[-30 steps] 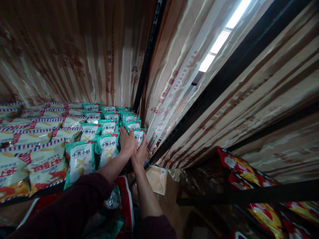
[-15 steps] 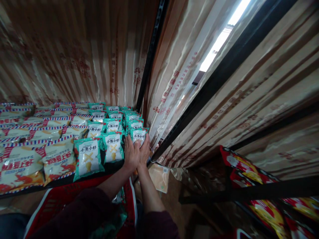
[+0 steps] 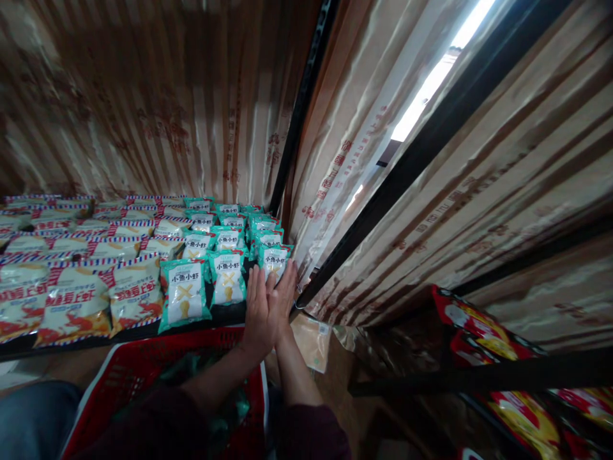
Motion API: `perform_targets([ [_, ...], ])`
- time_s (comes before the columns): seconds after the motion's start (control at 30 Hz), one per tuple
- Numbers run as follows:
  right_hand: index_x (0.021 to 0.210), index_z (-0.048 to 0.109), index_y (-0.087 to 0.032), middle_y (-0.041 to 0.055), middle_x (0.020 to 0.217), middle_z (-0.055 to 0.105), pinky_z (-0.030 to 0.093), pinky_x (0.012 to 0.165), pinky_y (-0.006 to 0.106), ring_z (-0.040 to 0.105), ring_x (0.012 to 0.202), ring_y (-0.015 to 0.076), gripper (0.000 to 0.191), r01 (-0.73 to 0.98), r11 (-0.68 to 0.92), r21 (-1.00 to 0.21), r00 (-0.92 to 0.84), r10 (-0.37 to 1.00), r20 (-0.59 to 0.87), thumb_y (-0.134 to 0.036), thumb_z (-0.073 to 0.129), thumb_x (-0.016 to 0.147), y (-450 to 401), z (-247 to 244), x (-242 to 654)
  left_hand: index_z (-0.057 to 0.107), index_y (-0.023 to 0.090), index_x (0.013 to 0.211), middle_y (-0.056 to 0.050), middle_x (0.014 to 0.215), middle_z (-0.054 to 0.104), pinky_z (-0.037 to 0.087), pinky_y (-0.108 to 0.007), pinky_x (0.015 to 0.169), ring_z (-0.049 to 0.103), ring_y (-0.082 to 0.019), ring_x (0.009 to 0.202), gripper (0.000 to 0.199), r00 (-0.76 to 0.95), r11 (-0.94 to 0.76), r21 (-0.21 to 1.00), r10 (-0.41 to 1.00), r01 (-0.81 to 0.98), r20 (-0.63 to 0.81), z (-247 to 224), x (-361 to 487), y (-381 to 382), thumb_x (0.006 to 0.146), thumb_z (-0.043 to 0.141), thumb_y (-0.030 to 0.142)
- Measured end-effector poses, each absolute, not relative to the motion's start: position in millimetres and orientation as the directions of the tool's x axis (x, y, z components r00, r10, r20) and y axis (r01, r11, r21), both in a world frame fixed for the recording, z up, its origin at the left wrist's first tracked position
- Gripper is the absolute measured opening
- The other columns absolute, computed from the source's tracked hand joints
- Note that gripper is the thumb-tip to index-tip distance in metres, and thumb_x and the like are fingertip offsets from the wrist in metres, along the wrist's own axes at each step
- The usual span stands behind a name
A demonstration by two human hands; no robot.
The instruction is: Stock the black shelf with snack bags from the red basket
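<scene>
A small green-and-white snack bag (image 3: 276,257) stands at the front of the right-hand row on the shelf. My left hand (image 3: 260,313) is at its lower left, fingers stretched and pointing up. On the other side, my right hand (image 3: 285,295) has its straight fingers along the bag's lower right edge. The two hands meet at the thumbs, in front of the bag's bottom, which they hide. Beside them stand matching green bags, a nearer one (image 3: 227,278) and another (image 3: 185,294) to its left.
Several cream bags with red print (image 3: 74,300) fill the shelf's left side. Below the hands is a red basket (image 3: 108,383) with green packs inside. A dark metal post (image 3: 383,198) slants close to my right hand. Red-and-yellow bags (image 3: 479,326) lie at right.
My hands have drawn slightly down and back along the front bag, whose lower face they still cover. The view has shifted left, and more of the red basket shows.
</scene>
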State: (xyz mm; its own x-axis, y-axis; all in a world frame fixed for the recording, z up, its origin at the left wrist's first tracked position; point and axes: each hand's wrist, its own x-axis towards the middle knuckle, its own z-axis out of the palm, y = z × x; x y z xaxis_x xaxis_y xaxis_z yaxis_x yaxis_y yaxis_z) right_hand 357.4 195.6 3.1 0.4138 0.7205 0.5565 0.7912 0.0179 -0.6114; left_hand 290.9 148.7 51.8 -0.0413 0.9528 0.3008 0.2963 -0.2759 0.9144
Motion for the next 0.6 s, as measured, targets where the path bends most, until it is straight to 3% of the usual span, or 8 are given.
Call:
perform_targets([
  [0.13, 0.142, 0.026, -0.008, 0.0240, 0.146, 0.030, 0.032, 0.105, 0.052, 0.025, 0.138, 0.0275, 0.056, 0.793, 0.040, -0.608, 0.417, 0.691, 0.590, -0.039, 0.026, 0.095, 191.2, 10.5, 351.5, 0.038, 0.015, 0.136, -0.010, 0.154, 0.021, 0.012, -0.043, 0.116, 0.013, -0.021, 0.142, 0.051, -0.051, -0.323, 0.871, 0.929, 0.371, 0.367, 60.9, 260.1, 131.6, 0.090, 0.030, 0.035],
  [0.27, 0.140, 0.029, -0.006, 0.0245, 0.145, 0.031, 0.031, 0.105, 0.053, 0.024, 0.139, 0.0273, 0.052, 0.821, 0.073, -0.566, 0.389, 0.653, 0.650, -0.033, 0.027, 0.095, 183.4, 20.2, 346.1, 0.037, 0.013, 0.137, -0.012, 0.155, 0.014, 0.010, -0.042, 0.116, 0.010, -0.022, 0.143, 0.052, -0.163, -0.220, 0.910, 0.943, 0.350, 0.291, 60.7, 237.1, 130.8, 0.090, 0.031, 0.033],
  [0.43, 0.139, 0.029, -0.012, 0.0208, 0.142, 0.036, 0.035, 0.104, 0.053, 0.030, 0.136, 0.0247, 0.047, 0.853, 0.287, -0.435, 0.218, 0.562, 0.798, -0.024, 0.030, 0.094, 170.3, 36.0, 330.9, 0.032, 0.011, 0.139, -0.015, 0.155, 0.013, 0.010, -0.041, 0.116, 0.011, -0.021, 0.143, 0.056, -0.233, -0.113, 0.960, 0.957, 0.255, 0.174, 57.9, 223.3, 141.5, 0.089, 0.033, 0.035],
  [0.6, 0.139, 0.028, -0.012, 0.0191, 0.139, 0.041, 0.039, 0.104, 0.049, 0.034, 0.134, 0.0229, 0.048, 0.807, 0.414, -0.420, 0.085, 0.622, 0.778, -0.023, 0.034, 0.093, 168.1, 36.7, 303.3, 0.028, 0.005, 0.139, -0.019, 0.152, 0.021, 0.014, -0.039, 0.116, 0.017, -0.025, 0.141, 0.061, -0.281, -0.092, 0.974, 0.948, 0.209, 0.150, 60.0, 219.3, 156.6, 0.087, 0.035, 0.036],
])
